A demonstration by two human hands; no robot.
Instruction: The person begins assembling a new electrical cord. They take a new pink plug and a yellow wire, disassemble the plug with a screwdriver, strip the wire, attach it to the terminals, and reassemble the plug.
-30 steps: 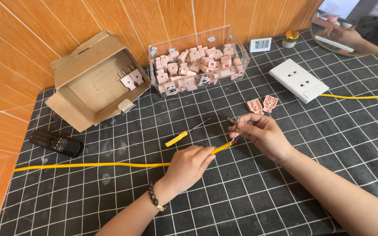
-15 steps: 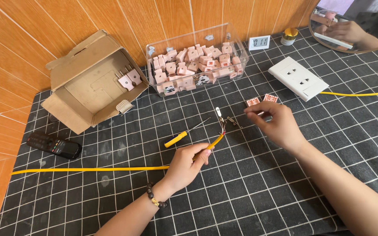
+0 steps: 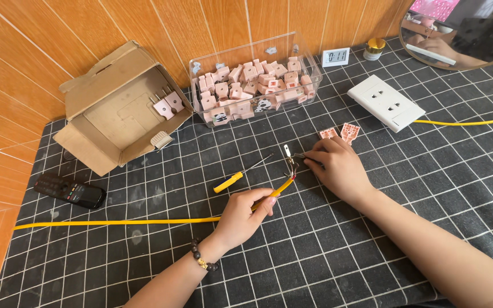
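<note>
Step in hand, as judged: fitting metal contacts to the stripped end of the yellow cable point(image 3: 144, 221). The left hand point(image 3: 245, 215) is clenched on the cable near its end, low over the bench point(image 3: 372, 251). The right hand point(image 3: 338, 168) pinches a small metal pin point(image 3: 293, 157) at the bared wires point(image 3: 290, 170). The next move calls for steady alignment. Wire ends look frayed and short. A screwdriver point(image 3: 241, 174) lies just beside.

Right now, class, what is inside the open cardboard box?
Inside the cardboard box, two pinkish plug pieces lean against its inner wall. A grey piece lies at its opening. The box's near flap hides any further contents.
</note>
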